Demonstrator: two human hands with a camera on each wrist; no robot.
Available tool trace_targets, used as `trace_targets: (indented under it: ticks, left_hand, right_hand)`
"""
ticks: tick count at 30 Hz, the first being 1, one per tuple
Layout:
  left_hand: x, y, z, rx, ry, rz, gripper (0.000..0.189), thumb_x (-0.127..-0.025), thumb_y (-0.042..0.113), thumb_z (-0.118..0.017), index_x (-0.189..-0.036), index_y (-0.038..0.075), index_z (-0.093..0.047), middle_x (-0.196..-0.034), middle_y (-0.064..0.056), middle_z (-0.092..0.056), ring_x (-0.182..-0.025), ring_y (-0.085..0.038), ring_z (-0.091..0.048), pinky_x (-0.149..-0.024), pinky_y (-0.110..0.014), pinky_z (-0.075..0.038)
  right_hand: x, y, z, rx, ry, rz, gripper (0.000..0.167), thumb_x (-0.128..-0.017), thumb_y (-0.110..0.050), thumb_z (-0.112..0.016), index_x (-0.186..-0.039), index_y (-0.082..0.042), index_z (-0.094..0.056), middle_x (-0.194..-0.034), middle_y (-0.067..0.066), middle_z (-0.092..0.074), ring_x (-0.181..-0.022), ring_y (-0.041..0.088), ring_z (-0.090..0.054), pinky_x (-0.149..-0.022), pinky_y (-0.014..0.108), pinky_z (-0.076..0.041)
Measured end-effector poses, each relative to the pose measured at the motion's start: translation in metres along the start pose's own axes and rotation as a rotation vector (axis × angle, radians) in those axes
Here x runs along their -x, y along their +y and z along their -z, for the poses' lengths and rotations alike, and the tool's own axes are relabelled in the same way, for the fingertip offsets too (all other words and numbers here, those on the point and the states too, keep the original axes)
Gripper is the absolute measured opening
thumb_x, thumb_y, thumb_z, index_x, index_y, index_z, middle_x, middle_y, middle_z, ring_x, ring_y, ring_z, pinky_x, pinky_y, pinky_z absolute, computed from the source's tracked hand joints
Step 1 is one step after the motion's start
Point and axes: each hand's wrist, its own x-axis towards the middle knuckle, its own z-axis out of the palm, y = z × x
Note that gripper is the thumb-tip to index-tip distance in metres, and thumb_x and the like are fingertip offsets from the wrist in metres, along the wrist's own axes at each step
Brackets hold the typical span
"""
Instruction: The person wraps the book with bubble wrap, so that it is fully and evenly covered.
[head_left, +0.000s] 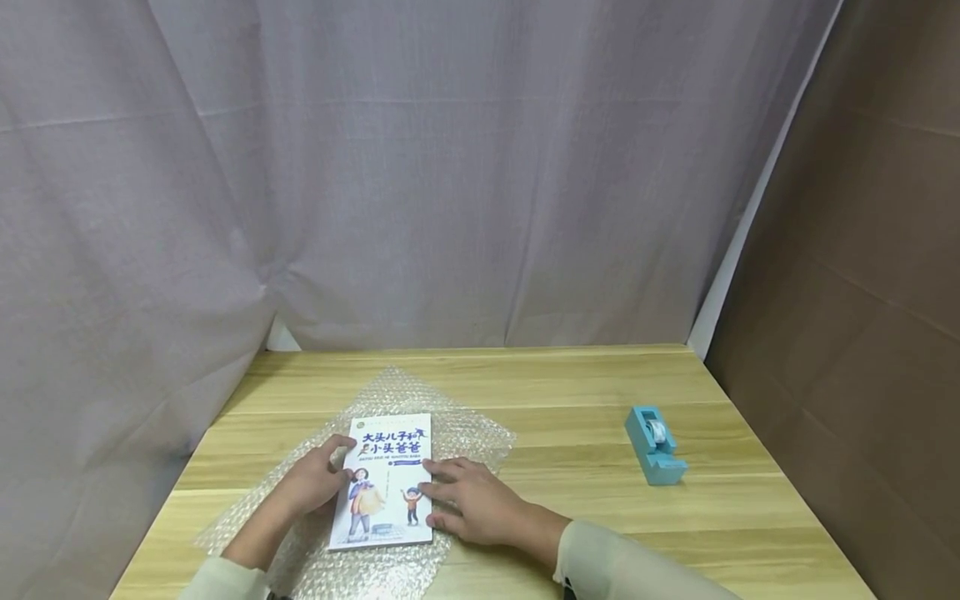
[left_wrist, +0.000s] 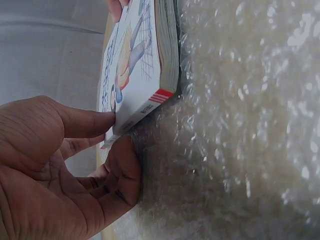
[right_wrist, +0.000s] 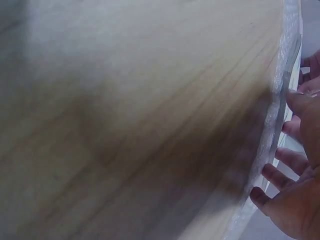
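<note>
So there's 1 book [head_left: 384, 483] lying face up on a sheet of bubble wrap [head_left: 465, 427], and 2 hands are on it, 1 per side. The left hand [head_left: 311, 482] comes in from the lower left, wrist angled up toward the book. Its grip is on the spine edge: the wrist cam shows the thumb pressing on the cover, with the other fingers curled in beside the spine, just above the wrap. The right hand [head_left: 480, 502] reaches across from the lower right, palm down. I wouldn't call that grip clenched, the fingers are spread and loose, tips just touching the book's right-hand edge.

As for the book, its long axis runs away from the person, with the top leaning a touch to the right. Title's at the far end, right way up for the wearer, spine on the left. The wrap is turned so a corner points to the back of the worktop [head_left: 570, 467]. A blue tape dispenser [head_left: 655, 446] sits well apart, over to the right.
</note>
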Motion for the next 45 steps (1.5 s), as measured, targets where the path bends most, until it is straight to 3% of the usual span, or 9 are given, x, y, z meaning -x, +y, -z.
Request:
trace_targets:
  ticks: [2, 13, 17, 21, 24, 28, 34, 38, 45]
  left_hand:
    - [-0.005, -0.009, -0.001, -0.006, -0.018, -0.017, 0.057, -0.098, 0.019, -0.073, -0.152, 0.010, -0.055, -0.090, -0.011, -0.071, -0.072, -0.022, -0.065, -0.059, -0.035, -0.054]
    - [0.011, 0.035, 0.027, 0.025, -0.092, -0.044, 0.048, -0.096, 0.010, -0.076, -0.141, 0.001, -0.060, -0.101, -0.020, -0.064, -0.083, -0.026, -0.063, -0.068, -0.036, -0.053]
    - [0.003, 0.038, 0.033, 0.015, -0.070, -0.064, 0.034, -0.098, 0.013, -0.075, -0.128, 0.000, -0.067, -0.113, -0.023, -0.054, -0.090, -0.026, -0.059, -0.071, -0.036, -0.054]
    - [-0.012, 0.035, 0.035, -0.009, -0.034, -0.119, 0.027, -0.101, 0.015, -0.072, -0.122, -0.001, -0.072, -0.122, -0.029, -0.054, -0.103, -0.033, -0.062, -0.081, -0.045, -0.059]
    - [-0.021, 0.034, 0.037, -0.048, 0.001, -0.145, 0.034, -0.103, 0.018, -0.070, -0.131, -0.003, -0.070, -0.131, -0.034, -0.058, -0.115, -0.045, -0.065, -0.094, -0.062, -0.061]
    - [-0.033, 0.032, 0.037, -0.103, 0.042, -0.137, 0.052, -0.107, 0.022, -0.066, -0.150, -0.007, -0.059, -0.149, -0.041, -0.054, -0.133, -0.063, -0.055, -0.113, -0.079, -0.046]
    - [-0.049, 0.027, 0.037, -0.117, 0.021, -0.107, 0.069, -0.111, 0.025, -0.058, -0.163, -0.014, -0.035, -0.163, -0.041, -0.045, -0.152, -0.067, -0.036, -0.129, -0.082, -0.018]
    - [-0.054, 0.027, 0.036, -0.066, -0.012, -0.073, 0.074, -0.112, 0.026, -0.058, -0.167, -0.012, -0.027, -0.168, -0.038, -0.040, -0.159, -0.066, -0.025, -0.130, -0.083, -0.006]
    - [-0.058, 0.029, 0.034, -0.004, -0.020, -0.051, 0.074, -0.111, 0.023, -0.061, -0.169, -0.008, -0.027, -0.167, -0.035, -0.044, -0.157, -0.062, -0.036, -0.130, -0.077, -0.025]
  right_hand:
    - [0.000, 0.000, -0.001, 0.003, 0.004, 0.006, 0.054, -0.111, -0.052, -0.061, -0.159, -0.028, -0.060, -0.176, 0.001, -0.044, -0.159, 0.027, -0.049, -0.131, 0.055, -0.042]
    - [0.001, 0.001, -0.001, -0.007, 0.016, 0.019, 0.053, -0.111, -0.051, -0.062, -0.158, -0.027, -0.061, -0.175, 0.002, -0.047, -0.156, 0.028, -0.053, -0.127, 0.056, -0.046]
    - [0.000, 0.001, -0.001, -0.012, 0.011, 0.011, 0.053, -0.111, -0.051, -0.062, -0.158, -0.028, -0.061, -0.175, 0.001, -0.046, -0.156, 0.029, -0.052, -0.126, 0.058, -0.047]
    - [0.000, 0.002, -0.001, -0.019, 0.002, -0.001, 0.053, -0.111, -0.052, -0.062, -0.159, -0.028, -0.060, -0.176, 0.001, -0.045, -0.157, 0.029, -0.052, -0.124, 0.060, -0.049]
    - [0.000, 0.002, -0.001, -0.020, -0.001, 0.002, 0.053, -0.111, -0.052, -0.061, -0.159, -0.029, -0.060, -0.176, 0.000, -0.045, -0.157, 0.028, -0.052, -0.123, 0.060, -0.050]
    - [-0.001, 0.001, 0.000, -0.017, -0.005, 0.012, 0.053, -0.111, -0.052, -0.061, -0.159, -0.028, -0.060, -0.175, 0.001, -0.046, -0.157, 0.028, -0.052, -0.123, 0.060, -0.050]
    - [-0.001, -0.001, 0.002, -0.014, -0.007, 0.016, 0.052, -0.112, -0.051, -0.061, -0.158, -0.028, -0.060, -0.175, 0.002, -0.046, -0.156, 0.028, -0.053, -0.120, 0.061, -0.053]
    - [-0.001, -0.002, 0.003, -0.011, -0.013, 0.016, 0.053, -0.112, -0.052, -0.060, -0.159, -0.028, -0.060, -0.176, 0.002, -0.045, -0.156, 0.029, -0.052, -0.122, 0.060, -0.052]
    - [-0.001, -0.002, 0.002, -0.014, -0.027, -0.001, 0.053, -0.112, -0.052, -0.060, -0.160, -0.029, -0.059, -0.176, 0.001, -0.044, -0.156, 0.028, -0.052, -0.119, 0.059, -0.054]
